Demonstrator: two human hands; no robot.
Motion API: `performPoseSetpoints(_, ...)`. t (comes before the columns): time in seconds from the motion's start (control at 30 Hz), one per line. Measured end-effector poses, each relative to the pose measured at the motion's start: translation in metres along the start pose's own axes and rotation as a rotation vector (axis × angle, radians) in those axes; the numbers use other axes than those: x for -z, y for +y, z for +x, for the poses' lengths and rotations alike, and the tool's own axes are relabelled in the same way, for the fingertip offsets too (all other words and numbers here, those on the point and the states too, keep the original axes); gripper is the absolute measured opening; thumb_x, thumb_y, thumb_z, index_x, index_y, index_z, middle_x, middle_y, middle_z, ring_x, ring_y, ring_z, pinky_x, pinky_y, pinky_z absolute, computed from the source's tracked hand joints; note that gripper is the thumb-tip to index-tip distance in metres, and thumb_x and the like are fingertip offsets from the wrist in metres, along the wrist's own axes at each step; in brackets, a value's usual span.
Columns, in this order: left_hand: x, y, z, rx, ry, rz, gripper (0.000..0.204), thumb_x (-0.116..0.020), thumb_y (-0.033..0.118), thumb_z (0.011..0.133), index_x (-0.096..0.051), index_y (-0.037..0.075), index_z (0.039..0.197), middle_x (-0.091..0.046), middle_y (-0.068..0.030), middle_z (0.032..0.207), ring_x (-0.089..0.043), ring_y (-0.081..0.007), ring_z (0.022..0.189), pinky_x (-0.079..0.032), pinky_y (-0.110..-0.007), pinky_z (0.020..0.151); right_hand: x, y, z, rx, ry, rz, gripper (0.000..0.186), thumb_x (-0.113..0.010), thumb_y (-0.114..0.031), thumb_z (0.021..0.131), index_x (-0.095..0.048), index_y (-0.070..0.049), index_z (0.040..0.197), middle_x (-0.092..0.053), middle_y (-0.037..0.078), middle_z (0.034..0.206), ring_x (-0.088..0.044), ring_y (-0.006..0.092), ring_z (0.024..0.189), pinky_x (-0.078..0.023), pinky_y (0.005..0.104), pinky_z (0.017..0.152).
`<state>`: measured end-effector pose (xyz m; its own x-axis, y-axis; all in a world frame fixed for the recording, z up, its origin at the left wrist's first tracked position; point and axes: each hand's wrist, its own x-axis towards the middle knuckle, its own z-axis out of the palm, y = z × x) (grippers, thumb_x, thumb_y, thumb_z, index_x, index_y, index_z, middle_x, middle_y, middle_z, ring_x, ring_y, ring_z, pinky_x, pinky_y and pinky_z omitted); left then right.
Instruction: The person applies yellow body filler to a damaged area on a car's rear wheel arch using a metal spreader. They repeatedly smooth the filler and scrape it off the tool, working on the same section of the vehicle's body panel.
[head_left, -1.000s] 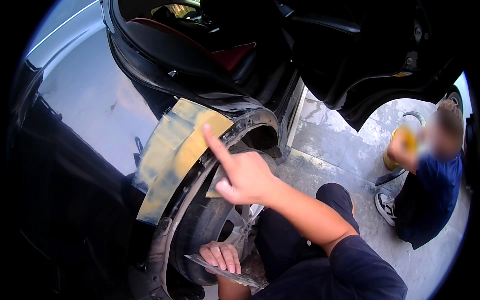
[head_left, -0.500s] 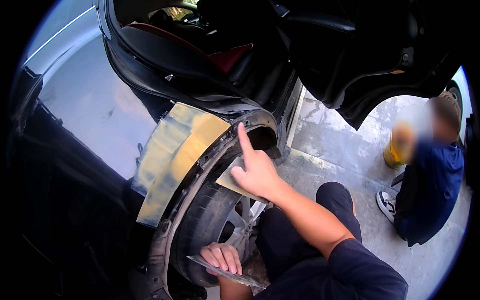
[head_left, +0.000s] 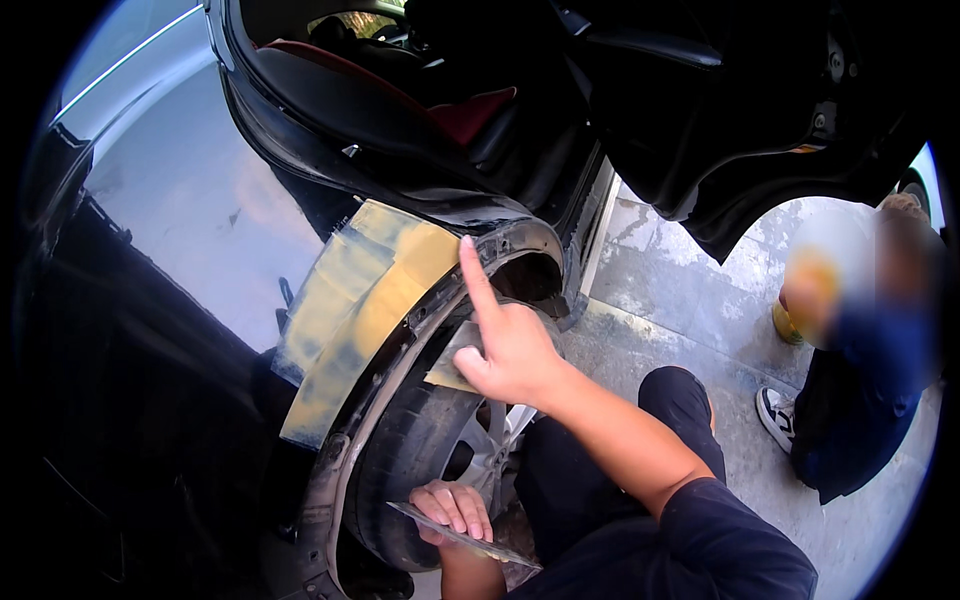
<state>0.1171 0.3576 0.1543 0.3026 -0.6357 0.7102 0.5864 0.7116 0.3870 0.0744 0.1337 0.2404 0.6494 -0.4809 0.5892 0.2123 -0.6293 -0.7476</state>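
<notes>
My right hand [head_left: 515,350] points with its index finger stretched out; the thumb stands apart and the other fingers are curled. The fingertip is at the upper corner of a yellow filler patch [head_left: 370,290] on the black car's rear fender, touching or just off it. A flat, yellow-smeared spreader [head_left: 450,353] juts from under this hand, apparently gripped by the curled fingers. Lower down, my left hand [head_left: 455,505] grips a thin flat plate [head_left: 470,540], seen nearly edge-on, fingers over its top, in front of the tyre [head_left: 405,460].
The bare wheel arch rim [head_left: 345,470] curves around the wheel. Above, the rear door [head_left: 690,110] hangs open beside the dark seats [head_left: 350,90]. On the right, another person in a blue top [head_left: 880,350] crouches on the grey paving by a yellow bucket [head_left: 787,322].
My right index fingertip has shifted left, from the arch rim to the patch's corner. The left hand keeps its plate. The other person has shifted slightly, covering more of the bucket.
</notes>
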Motion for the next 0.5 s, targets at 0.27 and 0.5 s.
performPoseSetpoints(0.27, -0.006, 0.011, 0.009, 0.036, -0.182, -0.071, 0.016, -0.058, 0.005, 0.095, -0.056, -0.009, 0.086, -0.063, -0.0268, 0.084, -0.069, -0.0417, 0.076, -0.061, -0.056, 0.057, -0.013, -0.033, -0.027, 0.412, -0.330, -0.102, 0.103, -0.057, -0.016, 0.064, -0.012, 0.001, 0.155, -0.054, 0.013, 0.055, -0.057, 0.0320, 0.048, -0.045, 0.0415, 0.046)
performPoseSetpoints(0.5, -0.010, 0.015, 0.006, 0.021, -0.192, -0.023, 0.014, -0.054, 0.006, 0.097, -0.056, -0.007, 0.091, -0.063, -0.0252, 0.083, -0.069, -0.0429, 0.078, -0.060, -0.058, 0.058, -0.016, -0.027, -0.017, 0.471, -0.346, -0.173, 0.099, -0.058, -0.019, 0.066, -0.019, -0.006, 0.157, -0.052, 0.007, 0.055, -0.055, 0.0279, 0.047, -0.046, 0.0395, 0.044)
